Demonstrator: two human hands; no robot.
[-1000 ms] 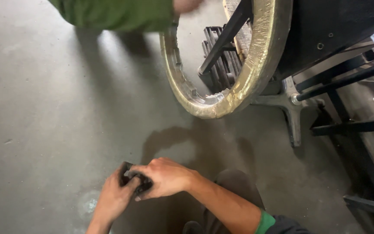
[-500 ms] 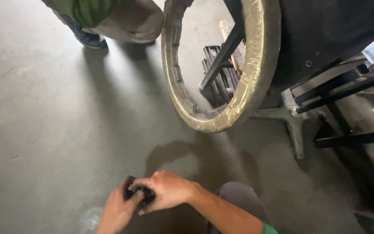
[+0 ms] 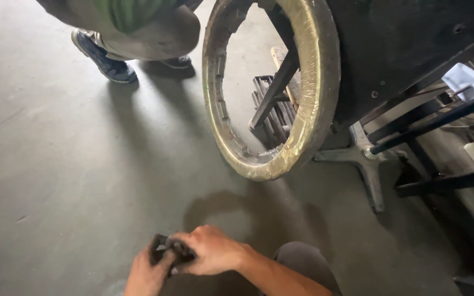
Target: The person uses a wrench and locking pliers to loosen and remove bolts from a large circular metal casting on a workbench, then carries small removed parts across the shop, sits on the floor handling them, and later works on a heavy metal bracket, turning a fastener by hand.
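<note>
Black and small, a part (image 3: 167, 253) is clasped low over the concrete floor (image 3: 56, 181), between the left hand (image 3: 148, 275) and the right hand (image 3: 210, 251), both curled shut on it. Handling seems under way; a steady hold is called for. Its long axis cannot be told. A wrapped ring (image 3: 308, 104) stands beyond.

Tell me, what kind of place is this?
Probably a workshop or small factory. A big wrapped ring hangs on a black metal machine frame over a bare concrete floor, with metal bars stacked behind.
</note>
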